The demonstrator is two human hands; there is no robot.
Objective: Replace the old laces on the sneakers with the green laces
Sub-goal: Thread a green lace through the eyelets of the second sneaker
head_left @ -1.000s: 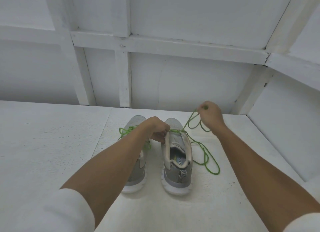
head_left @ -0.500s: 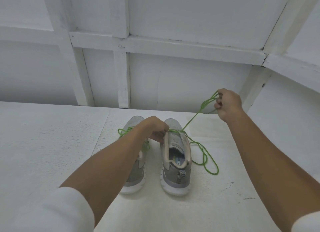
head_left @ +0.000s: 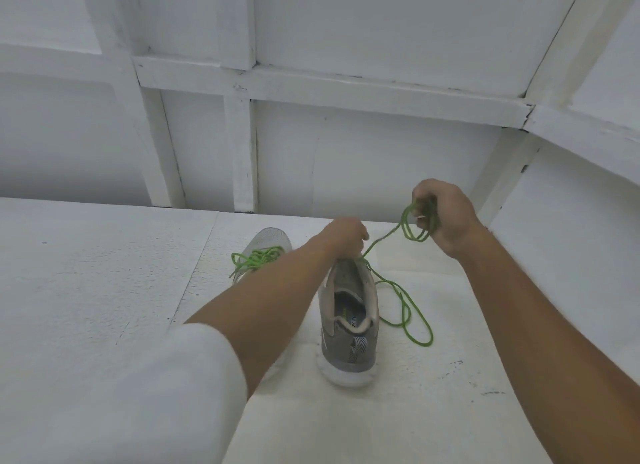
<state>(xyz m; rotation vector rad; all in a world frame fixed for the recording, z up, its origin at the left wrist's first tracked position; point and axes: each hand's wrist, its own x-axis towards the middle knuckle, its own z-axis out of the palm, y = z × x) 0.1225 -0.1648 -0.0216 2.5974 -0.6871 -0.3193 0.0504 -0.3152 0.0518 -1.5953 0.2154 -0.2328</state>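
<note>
Two grey sneakers stand side by side on the white table, heels toward me. The left sneaker wears a tied green lace and my left forearm covers most of it. My left hand grips the front of the right sneaker, hiding its eyelets. A loose green lace runs from that sneaker up to my right hand, which holds several coils of it above the table. The lace's other part lies in a loop beside the right sneaker.
A white panelled wall with battens rises just behind the sneakers, and an angled white side wall closes in on the right. A seam runs down the table left of the sneakers.
My right hand, raised up and right half a second ago, has come down and nearer the shoe with the coiled lace. My left hand stays on the right sneaker.
</note>
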